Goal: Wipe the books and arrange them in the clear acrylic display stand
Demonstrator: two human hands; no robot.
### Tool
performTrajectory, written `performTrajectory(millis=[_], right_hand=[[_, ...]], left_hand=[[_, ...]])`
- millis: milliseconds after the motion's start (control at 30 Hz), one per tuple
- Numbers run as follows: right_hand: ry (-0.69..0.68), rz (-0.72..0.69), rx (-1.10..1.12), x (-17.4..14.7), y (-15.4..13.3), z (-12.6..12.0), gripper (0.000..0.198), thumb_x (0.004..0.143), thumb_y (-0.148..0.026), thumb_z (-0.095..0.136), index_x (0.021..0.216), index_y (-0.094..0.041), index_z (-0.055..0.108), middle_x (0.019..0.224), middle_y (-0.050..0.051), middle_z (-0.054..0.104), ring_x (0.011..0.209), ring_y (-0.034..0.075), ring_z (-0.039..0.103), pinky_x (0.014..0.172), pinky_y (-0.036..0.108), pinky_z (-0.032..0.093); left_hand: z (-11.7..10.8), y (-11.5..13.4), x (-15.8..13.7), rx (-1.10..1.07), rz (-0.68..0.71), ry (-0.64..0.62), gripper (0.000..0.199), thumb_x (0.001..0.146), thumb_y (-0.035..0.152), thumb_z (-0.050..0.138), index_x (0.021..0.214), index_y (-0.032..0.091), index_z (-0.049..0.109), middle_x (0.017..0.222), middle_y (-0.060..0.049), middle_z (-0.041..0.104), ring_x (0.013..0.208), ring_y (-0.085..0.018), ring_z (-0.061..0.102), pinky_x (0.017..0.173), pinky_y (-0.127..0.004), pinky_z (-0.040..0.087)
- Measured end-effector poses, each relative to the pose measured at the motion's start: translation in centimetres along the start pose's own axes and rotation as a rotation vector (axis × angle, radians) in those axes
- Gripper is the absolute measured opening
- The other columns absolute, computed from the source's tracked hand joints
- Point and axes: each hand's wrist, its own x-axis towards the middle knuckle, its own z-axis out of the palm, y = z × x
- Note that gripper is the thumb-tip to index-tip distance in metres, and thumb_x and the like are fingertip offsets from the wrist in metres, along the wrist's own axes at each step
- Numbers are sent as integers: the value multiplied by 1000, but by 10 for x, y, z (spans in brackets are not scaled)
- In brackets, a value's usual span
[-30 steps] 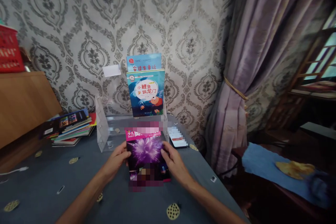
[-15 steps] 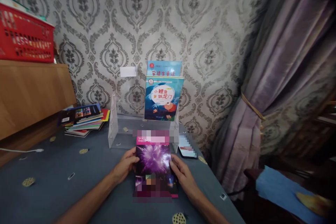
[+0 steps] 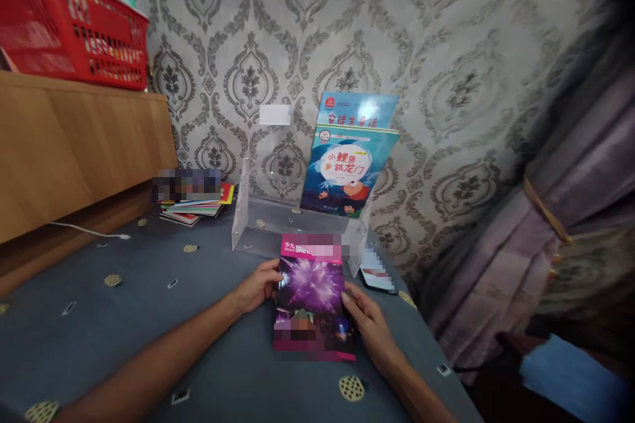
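You seem to be at the holding step: your left hand (image 3: 258, 285) and right hand (image 3: 368, 318) grip the purple-and-black, pink-banded rectangular book (image 3: 311, 285) at nine and three o'clock, six o'clock from the clear plastic rack (image 3: 241, 217). Moving it calls for even pressure.

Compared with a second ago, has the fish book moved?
No: the fish book still stands at the right end of the clear stand.

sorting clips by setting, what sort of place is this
Probably a room in a home: patterned wallpaper, a tied-back curtain, and a patterned cloth under a stack of books.
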Motion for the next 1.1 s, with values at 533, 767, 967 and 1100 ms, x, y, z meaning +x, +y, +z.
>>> performTrajectory(millis=[533, 767, 967, 1100], right_hand=[[-11, 110, 56, -1, 3, 1, 63, 69, -68, 79, 111, -22, 72, 64, -2, 64, 47, 12, 48, 44, 23, 34], [11, 174, 96, 2, -1, -1, 60, 61, -62, 88, 105, -22, 74, 78, 3, 74, 57, 18, 61, 55, 28, 48], [-15, 190, 117, 0, -7, 2, 57, 61, -60, 89, 102, -23, 73, 85, 5, 77, 56, 17, 61, 49, 26, 45], [-2, 214, 136, -1, -9, 3, 58, 58, -59, 91, 100, -22, 73, 83, 4, 77, 54, 16, 60, 48, 26, 45]], left_hand=[[-4, 7, -4, -77, -80, -79, 41, 64, 27, 77, 102, 16, 65, 64, 6, 53, 47, -6, 46, 36, -19, 17], [-7, 5, 1, -55, -98, -83, 42, 61, 28, 74, 99, 17, 61, 65, 4, 56, 48, -8, 50, 38, -18, 20], [-9, 5, 1, -57, -91, -98, 39, 62, 27, 71, 98, 17, 61, 65, 4, 57, 48, -8, 51, 39, -17, 22], [-9, 5, 2, -52, -89, -108, 38, 63, 27, 71, 99, 17, 61, 64, 5, 57, 47, -7, 50, 39, -17, 22]])
